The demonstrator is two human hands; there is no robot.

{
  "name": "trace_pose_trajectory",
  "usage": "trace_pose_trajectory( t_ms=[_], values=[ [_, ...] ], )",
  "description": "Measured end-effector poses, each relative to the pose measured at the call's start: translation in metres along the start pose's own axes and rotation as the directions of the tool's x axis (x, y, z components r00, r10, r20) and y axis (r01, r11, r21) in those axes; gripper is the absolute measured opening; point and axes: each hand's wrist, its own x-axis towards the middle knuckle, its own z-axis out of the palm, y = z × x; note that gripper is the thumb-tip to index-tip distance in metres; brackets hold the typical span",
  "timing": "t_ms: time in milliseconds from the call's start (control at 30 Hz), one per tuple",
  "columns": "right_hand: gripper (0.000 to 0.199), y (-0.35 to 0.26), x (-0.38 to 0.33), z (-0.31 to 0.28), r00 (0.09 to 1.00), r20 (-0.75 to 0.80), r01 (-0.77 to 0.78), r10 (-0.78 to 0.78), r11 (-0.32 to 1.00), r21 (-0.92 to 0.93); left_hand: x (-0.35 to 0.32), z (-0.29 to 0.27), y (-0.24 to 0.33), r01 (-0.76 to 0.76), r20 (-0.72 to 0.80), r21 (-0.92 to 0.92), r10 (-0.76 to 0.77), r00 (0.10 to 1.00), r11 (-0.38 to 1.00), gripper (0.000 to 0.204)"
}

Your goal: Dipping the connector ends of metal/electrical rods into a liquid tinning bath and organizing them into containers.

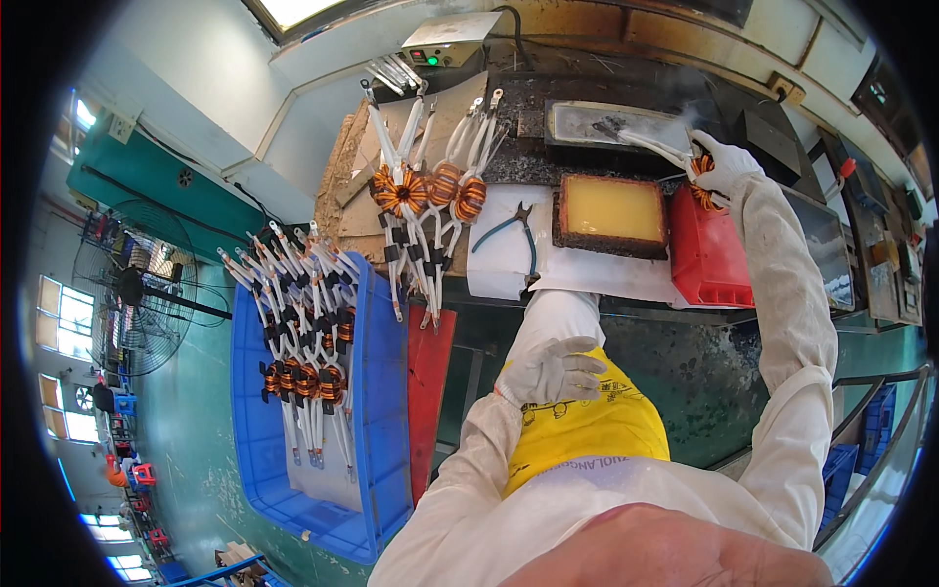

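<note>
My right hand (724,166), in a white glove, grips a toroid coil (702,176) wound with copper wire. From the coil, white-sleeved leads (657,147) reach left over a rectangular metal pot (577,122) with a silvery surface. Faint smoke rises near the leads; whether their tips touch the surface I cannot tell. My left hand (558,377), also gloved, rests over my lap beside a yellow apron (606,416), its fingers loosely bent, apart and holding nothing. Below the metal pot sits a block-shaped tray of yellowish material (614,208), with a red bin (709,249) to its right.
Teal-handled cutting pliers (514,240) lie on white paper at the bench edge. Several more coils (421,191) hang over the bench's left side. A blue crate (386,430) full of coils stands left of me. Behind the bench is a control box (445,49); a fan (132,289) stands far left.
</note>
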Motion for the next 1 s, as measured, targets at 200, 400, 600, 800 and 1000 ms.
trace_pose_trajectory(
  t_ms=[200, 400, 600, 800, 1000],
  values=[
    [0.079, 0.002, 0.000, 0.000, 1.000, 0.003, 0.005, -0.005, 1.000, 0.016, 0.001, 0.005, 0.000, -0.012, -0.017, 0.011, 0.012, 1.000, 1.000, 0.052],
    [0.079, -0.001, -0.001, -0.003, 1.000, 0.019, 0.000, 0.000, 1.000, 0.005, 0.000, 0.003, 0.000, -0.011, -0.019, 0.019, 0.011, 1.000, 1.000, 0.052],
    [0.078, 0.003, 0.001, 0.001, 1.000, -0.002, 0.012, -0.012, 1.000, 0.005, 0.000, 0.005, 0.000, -0.008, -0.044, 0.034, 0.010, 0.999, 0.999, 0.051],
    [0.079, 0.002, 0.001, 0.001, 1.000, 0.003, -0.009, 0.009, 1.000, 0.013, 0.001, -0.018, 0.000, 0.009, 0.095, -0.014, -0.008, 0.995, 1.000, 0.062],
    [0.078, 0.005, 0.005, 0.005, 1.000, -0.022, 0.021, -0.020, 0.999, 0.026, 0.001, -0.022, 0.000, -0.004, 0.098, -0.001, 0.004, 0.995, 1.000, 0.062]
  ],
)
